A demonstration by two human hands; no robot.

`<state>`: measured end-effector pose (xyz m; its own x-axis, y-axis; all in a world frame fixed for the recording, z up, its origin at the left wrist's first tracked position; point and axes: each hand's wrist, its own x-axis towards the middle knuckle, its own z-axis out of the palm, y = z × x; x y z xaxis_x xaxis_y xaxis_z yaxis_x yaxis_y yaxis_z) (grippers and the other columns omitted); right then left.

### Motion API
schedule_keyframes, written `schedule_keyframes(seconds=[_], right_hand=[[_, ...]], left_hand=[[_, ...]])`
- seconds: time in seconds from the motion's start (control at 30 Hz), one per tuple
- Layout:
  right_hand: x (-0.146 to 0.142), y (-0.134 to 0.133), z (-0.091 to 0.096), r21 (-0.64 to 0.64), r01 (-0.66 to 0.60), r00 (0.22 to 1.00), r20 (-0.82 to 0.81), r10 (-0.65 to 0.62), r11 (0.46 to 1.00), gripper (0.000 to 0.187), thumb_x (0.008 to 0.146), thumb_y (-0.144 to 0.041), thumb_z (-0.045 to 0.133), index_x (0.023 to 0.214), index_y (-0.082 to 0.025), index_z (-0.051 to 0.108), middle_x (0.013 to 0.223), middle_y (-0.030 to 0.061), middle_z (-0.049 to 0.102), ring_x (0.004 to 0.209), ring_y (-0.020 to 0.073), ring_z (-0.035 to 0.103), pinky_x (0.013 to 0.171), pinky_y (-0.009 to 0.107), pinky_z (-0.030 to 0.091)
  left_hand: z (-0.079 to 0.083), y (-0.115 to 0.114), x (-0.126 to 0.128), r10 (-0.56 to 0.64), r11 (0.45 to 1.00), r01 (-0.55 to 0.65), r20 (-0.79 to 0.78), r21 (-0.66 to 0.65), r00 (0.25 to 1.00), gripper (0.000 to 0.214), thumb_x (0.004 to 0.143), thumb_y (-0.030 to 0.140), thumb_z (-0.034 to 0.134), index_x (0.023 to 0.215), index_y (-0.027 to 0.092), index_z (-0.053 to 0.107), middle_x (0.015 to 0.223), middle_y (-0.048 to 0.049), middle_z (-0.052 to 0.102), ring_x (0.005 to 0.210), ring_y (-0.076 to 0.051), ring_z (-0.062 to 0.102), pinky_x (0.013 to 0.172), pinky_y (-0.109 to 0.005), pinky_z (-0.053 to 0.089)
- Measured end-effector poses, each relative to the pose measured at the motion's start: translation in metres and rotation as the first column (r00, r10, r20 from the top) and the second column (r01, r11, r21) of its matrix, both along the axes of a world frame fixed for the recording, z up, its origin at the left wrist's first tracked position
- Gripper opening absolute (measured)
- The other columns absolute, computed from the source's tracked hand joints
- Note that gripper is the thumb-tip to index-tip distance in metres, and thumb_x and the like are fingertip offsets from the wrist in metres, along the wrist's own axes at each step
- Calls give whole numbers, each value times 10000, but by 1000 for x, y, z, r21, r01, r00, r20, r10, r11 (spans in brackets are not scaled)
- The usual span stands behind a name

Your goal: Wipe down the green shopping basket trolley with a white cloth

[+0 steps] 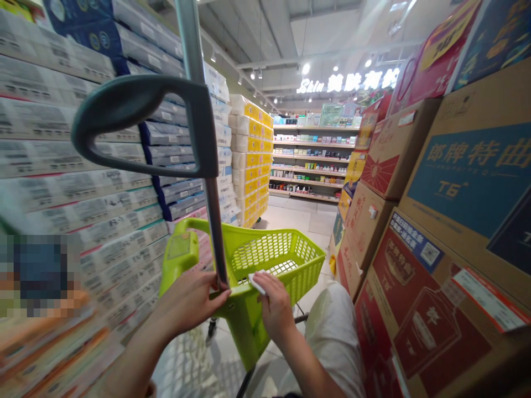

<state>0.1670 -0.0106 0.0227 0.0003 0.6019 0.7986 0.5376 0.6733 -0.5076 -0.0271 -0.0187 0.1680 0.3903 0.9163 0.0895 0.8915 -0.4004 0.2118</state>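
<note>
Item: lime-green perforated plastic trolley basket, standing on pale tiled aisle floor, between stacked paper-goods packs and red-and-brown cardboard cartons.

Progress, judged: wiping in hand at near rim; share of rim already covered cannot be told.

Small white folded wipe: on near rim, just beside steel handle pole.

Right hand: palm down, wrist bent, grip pinching wipe against rim.

Left hand: forearm entering from lower left, grip curled round pole base, thumb tip on pole.
</note>
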Motion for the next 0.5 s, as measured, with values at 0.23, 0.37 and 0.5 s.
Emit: schedule_keyframes(seconds=[0.23,0.37,0.5], right_hand=[[-13,-8,0,-8,-74,997,-20,74,997,493,852,-54,430,1255,-245,640,1239,54,689,1249,204,583,1106,435,452],[-17,-13,4,18,-127,992,-2,127,992,525,850,-45,418,1290,-255,614,1262,58,676,1259,207,575,1093,447,462],[-10,-10,2,-17,-5,998,-56,4,1000,511,837,-34,410,1239,-240,652,1186,73,712,1218,219,607,1064,459,488]], left_hand=[[-3,-1,-5,32,999,-31,-19,25,999,319,827,442,501,834,242,749,882,-38,761,854,-225,692,710,-296,468],[-3,-3,-4,15,999,-14,-17,32,1000,316,822,442,500,851,249,747,876,-30,760,852,-220,691,712,-293,467],[-3,-3,-4,28,999,-27,-16,37,999,304,817,441,510,810,249,745,855,-28,760,824,-221,695,704,-298,469]])
